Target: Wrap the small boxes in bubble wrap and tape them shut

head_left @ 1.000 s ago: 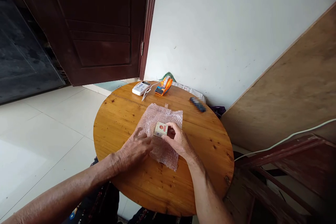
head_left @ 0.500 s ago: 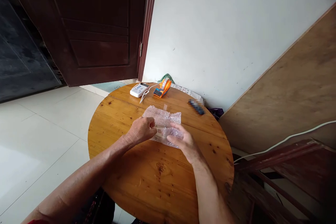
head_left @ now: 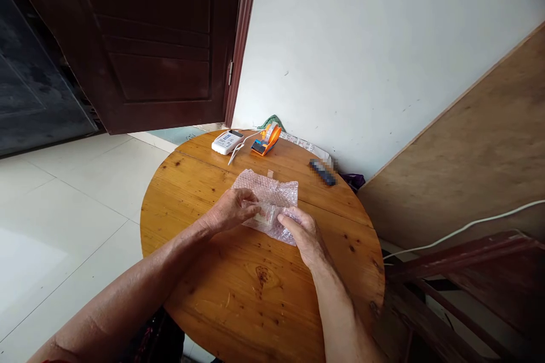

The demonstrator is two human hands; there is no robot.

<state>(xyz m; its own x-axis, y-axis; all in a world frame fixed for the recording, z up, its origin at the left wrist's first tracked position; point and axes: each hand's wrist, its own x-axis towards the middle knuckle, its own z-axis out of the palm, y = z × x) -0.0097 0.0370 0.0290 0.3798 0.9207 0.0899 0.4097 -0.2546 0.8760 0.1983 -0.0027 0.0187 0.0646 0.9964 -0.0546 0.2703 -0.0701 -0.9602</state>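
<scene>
A sheet of clear bubble wrap [head_left: 268, 186] lies on the round wooden table [head_left: 255, 306], its near part folded over toward the middle. Beneath that folded layer a small pale flat object [head_left: 263, 216] shows through, too blurred by the plastic to name. My left hand [head_left: 232, 209] is closed on the left side of the wrap, thumb and fingers pinching its edge. At the right end, my right hand [head_left: 304, 232] grips the folded layer between thumb and fingers.
Toward the back of the table stand a white device [head_left: 227, 142] with a white cable [head_left: 238, 150] and an orange tape dispenser [head_left: 266, 140]. A dark, partly pixelated object [head_left: 322, 172] lies at the back right. A wall [head_left: 361, 57] rises behind the table.
My right hand's fingers have closed onto the bubble wrap, and its right end has spread a little wider. My left hand has loosened from a tight fist into a pinch.
</scene>
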